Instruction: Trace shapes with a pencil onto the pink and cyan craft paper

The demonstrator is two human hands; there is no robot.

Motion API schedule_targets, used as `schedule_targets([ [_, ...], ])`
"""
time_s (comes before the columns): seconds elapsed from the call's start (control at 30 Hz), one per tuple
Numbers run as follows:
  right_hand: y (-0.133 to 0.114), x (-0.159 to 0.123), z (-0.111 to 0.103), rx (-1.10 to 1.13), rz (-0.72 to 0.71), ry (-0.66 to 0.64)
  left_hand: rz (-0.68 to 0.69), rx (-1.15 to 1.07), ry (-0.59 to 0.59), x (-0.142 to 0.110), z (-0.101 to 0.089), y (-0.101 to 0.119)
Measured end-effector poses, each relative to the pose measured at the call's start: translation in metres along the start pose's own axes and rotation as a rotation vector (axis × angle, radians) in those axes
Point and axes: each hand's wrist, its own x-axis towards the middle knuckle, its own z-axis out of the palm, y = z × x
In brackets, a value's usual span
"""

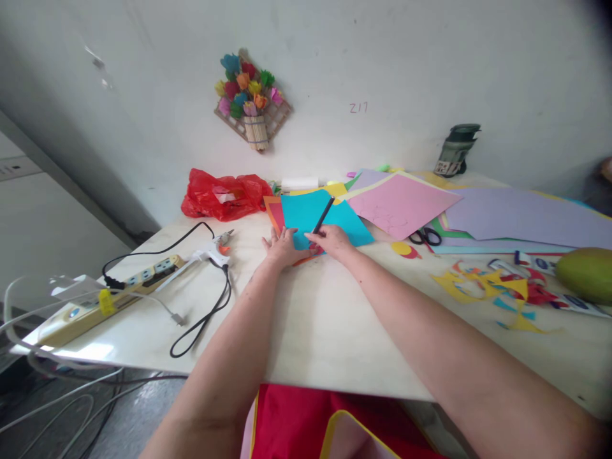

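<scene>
A sheet of blue paper (pixel 308 210) lies on the table over orange and red sheets (pixel 274 213). My left hand (pixel 282 247) rests on its near left edge with the fingers spread. In my right hand (pixel 335 241) is a dark pen (pixel 324 215), tilted with its upper end leaning away to the right. Between my hands, on the blue paper, shows a small red piece (pixel 315 248), partly covered by my fingers. The pen's tip is hidden by my right hand.
Left are a glue gun (pixel 210 252), a power strip (pixel 155 271) with cables and a red plastic bag (pixel 227 194). Right lie black-handled scissors (pixel 425 236), coloured sheets (pixel 396 204), yellow and red paper circles (pixel 404 249), paper scraps (pixel 459 285), tubes and a green mango-like fruit (pixel 586 274).
</scene>
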Motion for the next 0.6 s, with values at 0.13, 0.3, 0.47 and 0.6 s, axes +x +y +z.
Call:
schedule_targets([
  [0.13,0.002,0.0,0.001,-0.014,-0.006,-0.037,0.025,0.0,-0.016,-0.003,-0.003,0.001],
  [0.3,0.002,-0.001,0.001,-0.046,-0.028,-0.039,0.055,0.006,-0.063,-0.007,-0.009,0.002],
  [0.47,0.001,-0.001,0.0,-0.056,-0.022,-0.034,0.115,-0.013,-0.093,-0.01,-0.013,0.0],
  [0.6,-0.001,-0.002,-0.001,-0.088,-0.015,-0.028,0.157,-0.029,-0.118,-0.012,-0.017,-0.002],
])
